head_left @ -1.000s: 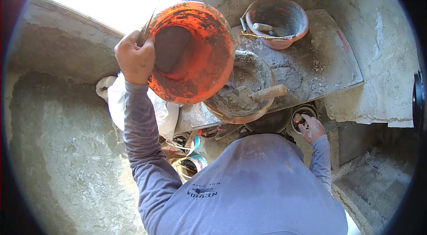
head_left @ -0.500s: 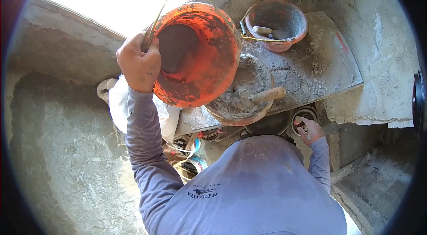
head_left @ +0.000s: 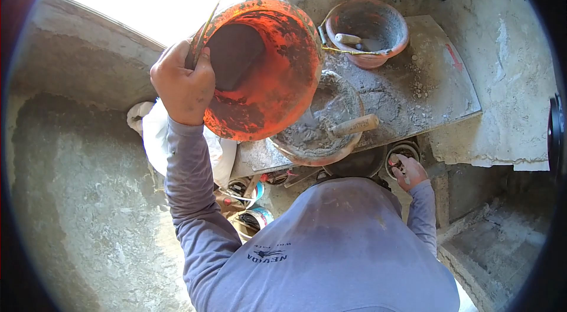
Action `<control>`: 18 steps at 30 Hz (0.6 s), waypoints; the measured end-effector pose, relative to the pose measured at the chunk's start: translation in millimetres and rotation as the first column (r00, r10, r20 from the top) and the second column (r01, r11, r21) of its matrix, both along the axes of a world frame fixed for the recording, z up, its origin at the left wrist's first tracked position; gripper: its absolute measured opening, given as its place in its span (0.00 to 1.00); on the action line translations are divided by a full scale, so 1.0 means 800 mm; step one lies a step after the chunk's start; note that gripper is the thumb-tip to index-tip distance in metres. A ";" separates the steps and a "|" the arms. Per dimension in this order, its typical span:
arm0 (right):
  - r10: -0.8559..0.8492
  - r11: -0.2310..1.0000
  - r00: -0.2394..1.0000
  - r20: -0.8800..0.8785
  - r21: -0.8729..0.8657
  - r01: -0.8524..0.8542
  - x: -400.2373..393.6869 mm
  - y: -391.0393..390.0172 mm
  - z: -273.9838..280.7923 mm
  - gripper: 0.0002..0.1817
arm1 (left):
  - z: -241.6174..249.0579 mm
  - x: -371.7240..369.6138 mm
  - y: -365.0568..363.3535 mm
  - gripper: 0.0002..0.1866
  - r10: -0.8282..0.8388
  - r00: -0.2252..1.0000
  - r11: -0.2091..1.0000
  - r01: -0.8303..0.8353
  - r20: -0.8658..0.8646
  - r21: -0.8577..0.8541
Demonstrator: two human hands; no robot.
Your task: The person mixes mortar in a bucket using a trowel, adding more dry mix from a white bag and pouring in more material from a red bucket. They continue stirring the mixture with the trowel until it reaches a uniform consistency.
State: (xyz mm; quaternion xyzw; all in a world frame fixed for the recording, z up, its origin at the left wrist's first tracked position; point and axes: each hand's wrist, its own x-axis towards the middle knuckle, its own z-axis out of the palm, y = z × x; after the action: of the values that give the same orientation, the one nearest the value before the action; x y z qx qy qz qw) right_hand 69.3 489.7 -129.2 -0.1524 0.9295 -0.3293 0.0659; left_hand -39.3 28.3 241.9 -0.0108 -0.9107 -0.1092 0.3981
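Note:
My left hand [head_left: 184, 85] is closed on the rim of a tilted orange bucket [head_left: 266, 102], whose wire handle stands up at the top. The bucket's open mouth faces me, with a dark patch inside. Just below and to its right sits a basin [head_left: 348, 149] of wet grey mortar, partly covered by the bucket; a wooden-handled tool [head_left: 354, 125] rests in it. Lower right, my right hand [head_left: 409, 172] has curled fingers at the edge of a small round container [head_left: 404, 148]; what they hold, if anything, is too small to name.
A second basin [head_left: 397, 46] with a handled tool stands on the dusty board [head_left: 440, 99]. White sacks [head_left: 158, 141] lie at the left, with small tubs [head_left: 257, 217] below them. Concrete walls and a bright window opening surround the board.
The orange bucket has shifted slightly with my left hand, and its handle stands higher. More wet, shiny mortar shows in the basin. My right hand is nearly unmoved.

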 end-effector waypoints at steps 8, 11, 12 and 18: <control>0.009 0.998 0.999 0.042 0.059 -0.011 -0.006 -0.004 0.011 0.26 | -0.004 -0.003 -0.004 0.06 -0.033 0.999 0.998 0.034 -0.018 0.058; 0.006 0.999 0.997 0.074 0.041 -0.009 -0.009 -0.004 0.011 0.26 | -0.008 -0.006 -0.012 0.05 -0.035 0.999 0.996 0.037 -0.025 0.080; 0.016 0.999 0.995 0.096 0.050 -0.020 -0.011 -0.005 0.013 0.26 | -0.009 -0.007 -0.014 0.05 -0.043 0.999 0.994 0.046 -0.028 0.094; 0.016 0.999 0.995 0.099 0.049 -0.021 -0.015 -0.008 0.017 0.26 | -0.010 -0.003 -0.009 0.05 -0.042 0.996 0.997 0.047 -0.074 0.057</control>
State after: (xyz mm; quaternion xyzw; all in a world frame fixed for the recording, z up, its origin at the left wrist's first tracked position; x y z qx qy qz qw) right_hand 57.1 483.4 -115.5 -0.1428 0.9315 -0.3127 0.1187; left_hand -41.8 21.5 233.7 -0.0232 -0.8914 -0.1444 0.4289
